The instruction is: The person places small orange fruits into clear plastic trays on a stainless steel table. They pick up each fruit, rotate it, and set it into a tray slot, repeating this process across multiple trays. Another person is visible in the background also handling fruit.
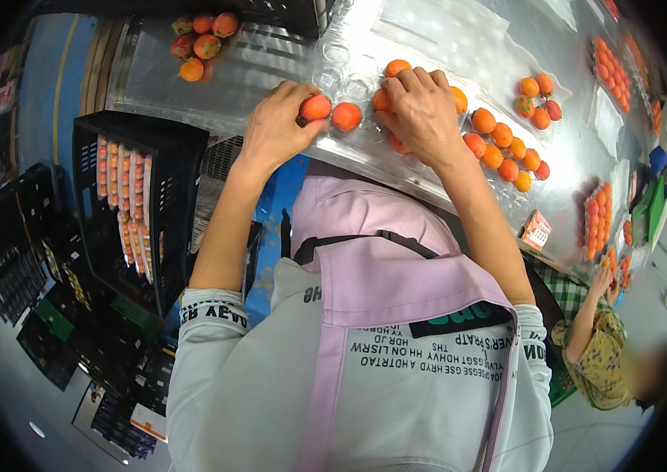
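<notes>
My left hand (280, 125) holds a round orange-red fruit (316, 107) between thumb and fingers, over the near edge of a metal table (274, 68). Just right of it a second orange-red fruit (346, 116) sits in a clear plastic tray with round cups (357, 87). My right hand (425, 112) is bent over an orange fruit (383, 100) in the tray area, its fingertips touching it; the palm side is hidden. More orange fruits lie around that hand, one beyond the fingers (398, 68) and one to the right (459, 100). Filled rows of fruit (501, 135) lie farther right.
Loose fruits (206, 46) with green leafy ends lie at the table's far left, others (540, 101) at right. A black crate (180, 153) with packed fruit trays stands at left. A small printed box (537, 229) lies near the table edge. A co-worker (596, 348) handles fruit at far right.
</notes>
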`<action>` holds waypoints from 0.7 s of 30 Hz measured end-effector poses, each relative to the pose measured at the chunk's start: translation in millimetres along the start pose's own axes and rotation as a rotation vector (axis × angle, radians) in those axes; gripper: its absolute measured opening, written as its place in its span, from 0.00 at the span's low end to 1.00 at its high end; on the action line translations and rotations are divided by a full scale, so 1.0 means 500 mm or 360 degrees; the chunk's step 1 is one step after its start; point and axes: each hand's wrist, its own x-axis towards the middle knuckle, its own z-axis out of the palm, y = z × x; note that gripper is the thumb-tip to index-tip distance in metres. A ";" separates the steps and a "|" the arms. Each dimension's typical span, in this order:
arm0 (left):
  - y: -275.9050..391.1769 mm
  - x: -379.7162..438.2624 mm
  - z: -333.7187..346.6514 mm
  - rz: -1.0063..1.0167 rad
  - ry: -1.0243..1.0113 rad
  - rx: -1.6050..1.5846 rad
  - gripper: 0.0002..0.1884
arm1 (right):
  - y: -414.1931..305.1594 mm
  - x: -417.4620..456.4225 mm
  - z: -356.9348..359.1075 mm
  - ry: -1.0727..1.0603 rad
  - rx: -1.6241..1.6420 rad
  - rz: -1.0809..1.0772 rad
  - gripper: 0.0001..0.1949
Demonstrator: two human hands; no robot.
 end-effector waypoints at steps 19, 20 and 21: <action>0.164 -0.029 0.038 -0.0774 -0.1056 -0.2637 0.31 | -0.018 -0.132 -0.114 -0.0065 0.2640 0.0811 0.21; 0.172 -0.026 0.038 -0.0775 -0.1044 -0.2661 0.28 | -0.022 -0.136 -0.122 -0.0072 0.2587 0.0816 0.22; 0.180 -0.024 0.040 -0.0777 -0.1032 -0.2683 0.26 | -0.021 -0.142 -0.122 -0.0023 0.2547 0.0809 0.22</action>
